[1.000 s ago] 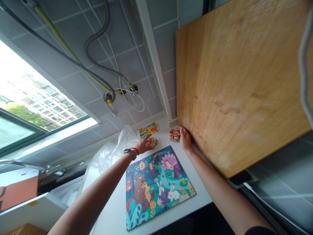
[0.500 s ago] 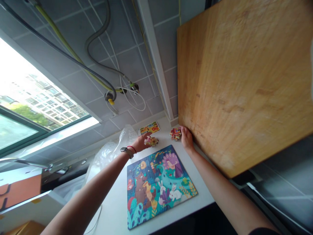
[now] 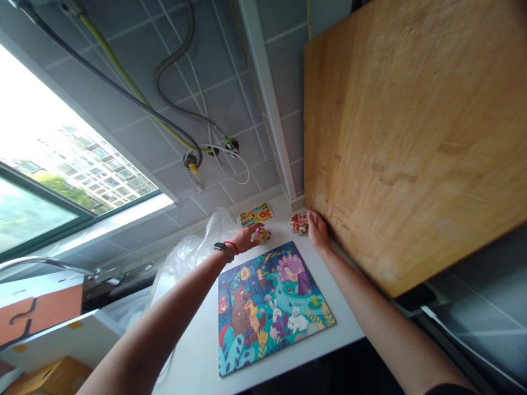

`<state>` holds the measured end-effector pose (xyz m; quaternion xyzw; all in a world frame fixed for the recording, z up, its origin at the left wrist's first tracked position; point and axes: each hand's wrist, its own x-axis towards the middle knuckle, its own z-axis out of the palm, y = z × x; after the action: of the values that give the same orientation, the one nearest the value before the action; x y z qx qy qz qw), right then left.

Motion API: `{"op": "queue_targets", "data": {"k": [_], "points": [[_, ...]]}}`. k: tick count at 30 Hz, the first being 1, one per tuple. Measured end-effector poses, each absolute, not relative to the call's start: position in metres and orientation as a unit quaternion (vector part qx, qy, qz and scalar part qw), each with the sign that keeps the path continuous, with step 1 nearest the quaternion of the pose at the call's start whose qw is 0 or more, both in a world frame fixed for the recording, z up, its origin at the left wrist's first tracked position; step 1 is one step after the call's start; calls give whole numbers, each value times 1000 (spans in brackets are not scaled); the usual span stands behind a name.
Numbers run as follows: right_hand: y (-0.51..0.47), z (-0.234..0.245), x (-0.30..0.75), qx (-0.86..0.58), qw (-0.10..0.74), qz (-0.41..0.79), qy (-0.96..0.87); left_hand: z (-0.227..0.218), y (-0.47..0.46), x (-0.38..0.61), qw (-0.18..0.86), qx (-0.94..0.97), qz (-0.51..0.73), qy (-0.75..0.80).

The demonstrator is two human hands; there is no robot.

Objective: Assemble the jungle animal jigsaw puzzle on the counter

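I have two small heaps of multicoloured jigsaw pieces on my feed: the left heap (image 3: 261, 236) and the right heap (image 3: 298, 223), apart from each other, both just beyond the flat, picture-up jigsaw puzzle (image 3: 272, 307).

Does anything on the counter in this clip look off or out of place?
Yes: the jigsaw puzzle has a brown stepped patch on its left side that breaks the picture, apparently where pieces are missing. Loose pieces lie at the left hand and right hand.

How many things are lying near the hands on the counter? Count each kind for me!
Jigsaw puzzles: 1
Picture cards: 1
Heaps of puzzle pieces: 2
Plastic bags: 1
Total: 5
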<state>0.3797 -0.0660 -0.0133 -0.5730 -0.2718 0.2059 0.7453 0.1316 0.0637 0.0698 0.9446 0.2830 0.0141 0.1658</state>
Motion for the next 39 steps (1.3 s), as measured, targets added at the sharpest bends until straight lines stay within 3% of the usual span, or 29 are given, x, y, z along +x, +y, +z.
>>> {"op": "queue_targets", "data": {"k": [23,39], "points": [[-61,-19,380,-565,753,206,-267,71,58,131,151,952,49,261],[-62,-32,391,-636,673,148,-347,62,64,129,174,930,97,308]]}}
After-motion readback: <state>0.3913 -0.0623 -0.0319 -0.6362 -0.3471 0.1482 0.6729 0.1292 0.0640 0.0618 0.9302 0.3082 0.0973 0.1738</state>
